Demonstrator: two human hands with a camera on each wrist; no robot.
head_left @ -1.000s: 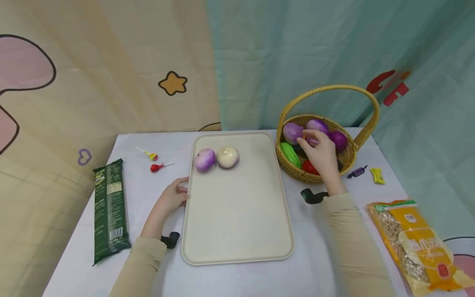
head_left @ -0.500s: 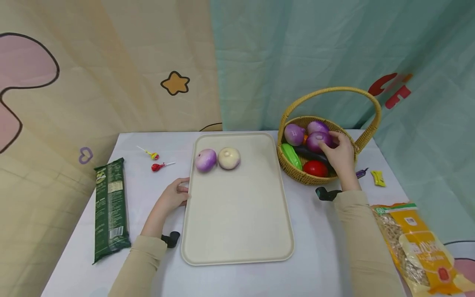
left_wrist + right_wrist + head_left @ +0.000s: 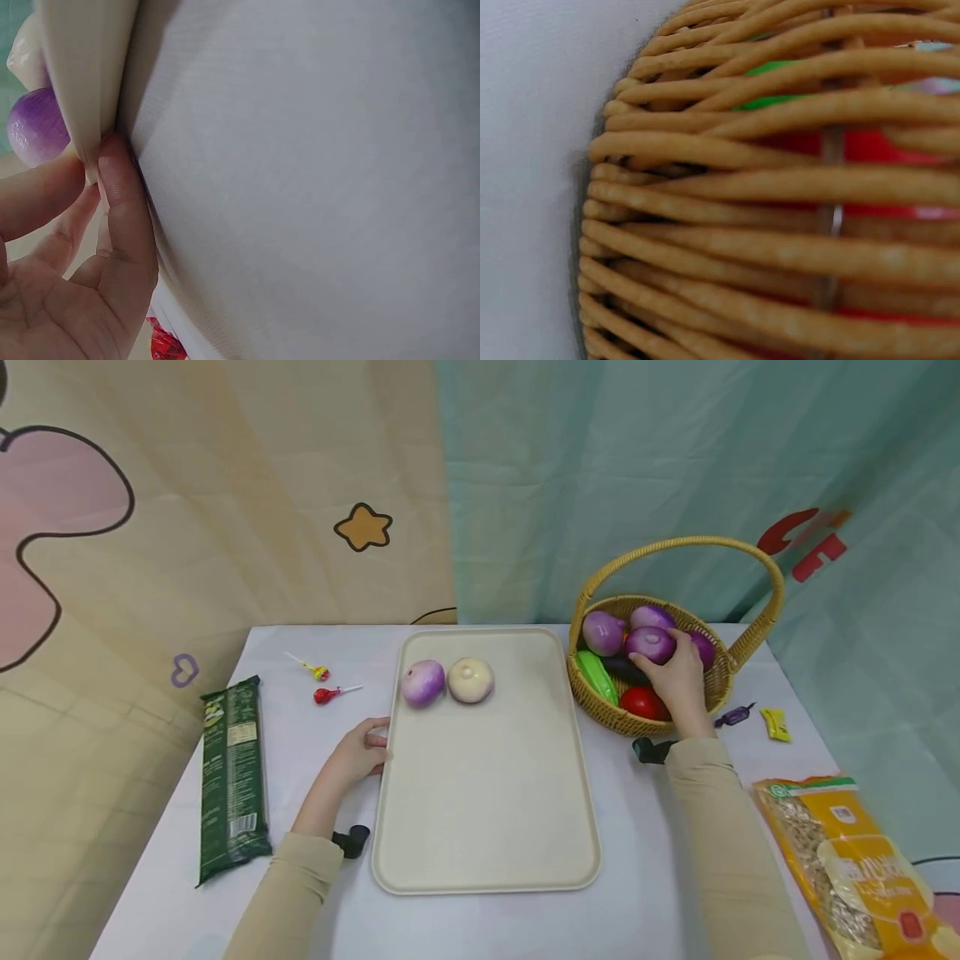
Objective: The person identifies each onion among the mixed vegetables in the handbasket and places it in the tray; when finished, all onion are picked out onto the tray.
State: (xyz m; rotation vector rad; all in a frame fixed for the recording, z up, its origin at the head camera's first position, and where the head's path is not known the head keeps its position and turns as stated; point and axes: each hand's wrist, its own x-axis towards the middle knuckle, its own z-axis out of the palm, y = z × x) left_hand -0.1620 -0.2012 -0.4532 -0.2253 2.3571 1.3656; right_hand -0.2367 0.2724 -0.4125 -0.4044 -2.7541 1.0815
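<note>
At the tray's left edge, my left hand (image 3: 354, 757) pinches the rim of the beige tray (image 3: 487, 793); the left wrist view shows the thumb above and fingers (image 3: 126, 202) below. On the tray's far left lie a purple onion (image 3: 423, 683) and a whitish onion (image 3: 471, 680), side by side. My right hand (image 3: 681, 681) reaches into the wicker basket (image 3: 622, 720) and grips a purple onion (image 3: 649, 644) between thumb and fingers. Around it are more purple onions, a green vegetable (image 3: 596, 677), a dark eggplant (image 3: 624, 670) and a tomato (image 3: 645, 702). The right wrist view shows only basket weave.
Two lollipops (image 3: 326, 696) and a green packet (image 3: 234, 781) lie left of the tray. Right of the basket are a purple candy (image 3: 735, 716) and a yellow candy (image 3: 776, 725). An orange bag (image 3: 855, 868) sits at the front right. The basket's handle (image 3: 682, 542) arches overhead.
My right hand has shifted right within the basket and now has its fingers round the far side of a purple onion. The left hand stays on the tray rim. The head view has turned slightly.
</note>
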